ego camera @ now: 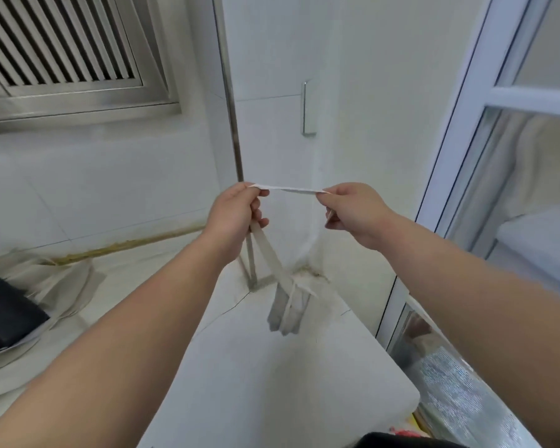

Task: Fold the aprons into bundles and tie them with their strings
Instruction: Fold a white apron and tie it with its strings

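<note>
Both my hands are raised above the white counter (272, 383) and stretch a pale apron string (288, 189) taut between them. My left hand (233, 215) pinches one end with its fingers curled, and more of the string hangs down from its palm to a knot (293, 286). Below the knot the loose ends (285, 315) dangle, blurred. My right hand (353, 211) pinches the other end of the stretched piece. A heap of cream apron cloth (62, 286) lies on the counter at the left.
A dark object (4, 312) sits on the cloth at the far left. A louvred window (62, 50) is up left, a steel post (236, 150) and a white wall stand ahead, and a glass door frame (459, 124) runs along the right. The counter edge drops off at the right.
</note>
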{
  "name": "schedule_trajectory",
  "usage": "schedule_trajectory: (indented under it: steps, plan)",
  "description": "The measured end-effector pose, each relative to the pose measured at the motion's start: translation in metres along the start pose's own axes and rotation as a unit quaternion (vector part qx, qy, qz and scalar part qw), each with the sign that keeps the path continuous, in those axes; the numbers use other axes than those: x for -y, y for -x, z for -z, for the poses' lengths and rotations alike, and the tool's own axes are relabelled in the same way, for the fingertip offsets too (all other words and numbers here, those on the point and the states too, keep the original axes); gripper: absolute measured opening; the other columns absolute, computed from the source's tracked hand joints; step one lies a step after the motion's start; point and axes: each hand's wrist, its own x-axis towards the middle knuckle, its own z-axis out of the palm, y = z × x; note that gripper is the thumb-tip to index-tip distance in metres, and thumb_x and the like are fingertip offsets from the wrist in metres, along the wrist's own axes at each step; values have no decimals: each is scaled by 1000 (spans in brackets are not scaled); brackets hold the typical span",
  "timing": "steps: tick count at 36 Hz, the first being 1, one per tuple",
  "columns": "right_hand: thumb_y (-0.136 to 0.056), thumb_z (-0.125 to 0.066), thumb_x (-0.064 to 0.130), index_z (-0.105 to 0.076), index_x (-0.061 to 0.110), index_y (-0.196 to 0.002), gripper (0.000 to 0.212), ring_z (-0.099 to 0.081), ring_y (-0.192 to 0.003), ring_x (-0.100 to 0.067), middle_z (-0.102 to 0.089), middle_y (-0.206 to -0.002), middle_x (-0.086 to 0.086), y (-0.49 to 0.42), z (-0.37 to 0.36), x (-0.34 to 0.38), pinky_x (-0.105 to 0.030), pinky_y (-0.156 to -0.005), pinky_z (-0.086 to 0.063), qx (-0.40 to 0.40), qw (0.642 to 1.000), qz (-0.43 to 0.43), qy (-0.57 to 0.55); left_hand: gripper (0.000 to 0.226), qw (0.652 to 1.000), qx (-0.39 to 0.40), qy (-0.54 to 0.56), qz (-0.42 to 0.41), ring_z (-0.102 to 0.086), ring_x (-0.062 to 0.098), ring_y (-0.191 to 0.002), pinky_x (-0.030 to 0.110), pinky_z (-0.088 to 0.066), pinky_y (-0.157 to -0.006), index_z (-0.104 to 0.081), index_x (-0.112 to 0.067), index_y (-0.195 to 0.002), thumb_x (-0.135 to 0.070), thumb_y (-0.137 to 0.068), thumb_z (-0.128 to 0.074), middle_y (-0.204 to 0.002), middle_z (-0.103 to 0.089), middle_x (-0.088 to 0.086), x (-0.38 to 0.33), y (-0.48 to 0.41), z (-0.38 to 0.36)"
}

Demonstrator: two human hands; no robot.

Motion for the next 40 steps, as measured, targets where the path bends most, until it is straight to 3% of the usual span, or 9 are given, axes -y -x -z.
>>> schedule_trajectory:
  steps: [4,7,10,15,25,33,40]
  plan:
    - [-93,-56,10,-50,10,-72,22,-42,-56,-17,-39,-62,-4,-2,25,17,-35,-78,-52,-52,991,-12,-124,25,1000,1,12,-14,-34,8,-41,27,-43,-57,-60,-9,-77,-8,-95,-43,-46,-33,-8,-13,-4,-4]
    - [-92,-55,10,-51,10,-77,15,-40,-54,-18,-37,-63,-4,0,40,34,-32,-67,-54,-53,986,-18,-159,22,1000,16,6,-25,-34,8,-43,26,-42,-57,-60,-10,-75,-8,-93,-47,-47,-33,-8,-21,-5,-8]
    - [-91,-53,10,-50,12,-76,15,-37,-51,-17,-35,-62,-3,-1,49,51,-24,-48,-39,-66,988,-14,-140,17,999,32,12,-31,-35,9,-44,26,-42,-57,-60,-10,-76,-12,-92,-54,-49,-34,-7,-33,-6,-19]
    - [-89,-50,11,-50,13,-81,9,-29,-52,-16,-31,-62,-1,-8,64,75,-24,-47,-24,-57,992,-13,-112,20,999,17,9,-44,-38,10,-48,26,-48,-63,-62,-12,-82,-30,-91,-60,-61,-37,-4,-58,-10,-43]
    - [-91,-46,22,-45,16,-68,24,-30,-49,-13,-34,-57,3,-17,96,136,-21,-43,-24,-9,990,59,-129,19,989,21,57,-133,-42,8,-49,23,-50,-61,-57,-15,-80,-25,-96,-53,-72,-45,-3,-136,-31,-84]
    - [-87,-46,17,-52,14,-74,14,-33,-49,-14,-39,-58,1,-33,108,187,-21,-43,-27,-109,981,132,-96,15,972,-3,16,-234,-55,9,-62,23,-54,-62,-54,-15,-83,-21,-96,-54,-78,-55,-2,-188,-52,-110]
    - [-97,-45,38,-48,16,-71,34,-28,-51,-15,-36,-60,2,-73,116,213,-24,-47,-22,-169,969,176,-20,14,956,-44,-19,-289,-61,5,-56,26,-50,-58,-55,-16,-79,-20,-93,-57,-75,-59,-4,-214,-87,-131]
